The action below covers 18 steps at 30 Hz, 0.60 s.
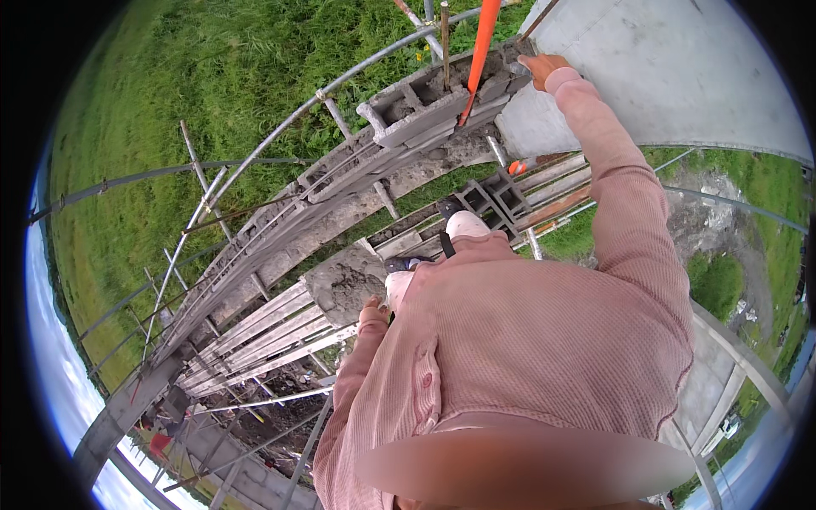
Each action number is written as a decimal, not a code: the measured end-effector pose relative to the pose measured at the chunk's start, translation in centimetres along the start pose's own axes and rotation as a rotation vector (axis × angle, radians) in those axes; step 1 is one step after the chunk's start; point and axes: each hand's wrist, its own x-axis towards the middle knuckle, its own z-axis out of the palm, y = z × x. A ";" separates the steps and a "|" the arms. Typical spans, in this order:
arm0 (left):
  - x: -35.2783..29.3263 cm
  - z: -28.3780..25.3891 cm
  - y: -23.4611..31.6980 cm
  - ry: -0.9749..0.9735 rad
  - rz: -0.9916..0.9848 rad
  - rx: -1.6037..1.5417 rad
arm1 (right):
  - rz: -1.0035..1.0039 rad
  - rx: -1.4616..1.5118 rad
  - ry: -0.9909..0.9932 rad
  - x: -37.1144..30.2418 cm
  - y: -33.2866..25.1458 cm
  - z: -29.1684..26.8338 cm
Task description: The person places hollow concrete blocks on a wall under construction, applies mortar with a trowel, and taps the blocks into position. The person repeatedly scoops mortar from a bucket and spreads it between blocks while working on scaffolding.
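My right arm reaches out to the far right end of a hollow concrete block wall (433,119). There my right hand (544,71), its fingers curled, touches the mortar at the last block, beside a pale concrete surface (646,76). Whatever it may hold is too small to make out. My left hand (372,314) hangs low next to a board heaped with grey wet mortar (347,282); its fingers are partly hidden. A long orange bar (482,51) stands against the block wall, and a thin steel rod (445,51) rises from a block's cavity.
Loose hollow blocks (493,202) rest on the scaffold planks by my feet. More planks (255,336) stretch away to the left. Scaffold pipes (280,136) run along the wall's far side, above grass (229,68). A small orange object (517,167) lies near the blocks.
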 end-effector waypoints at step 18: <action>-3.7 0.4 2.0 0.049 0.420 1.663 | 0.648 0.702 0.045 -8.7 -10.0 6.8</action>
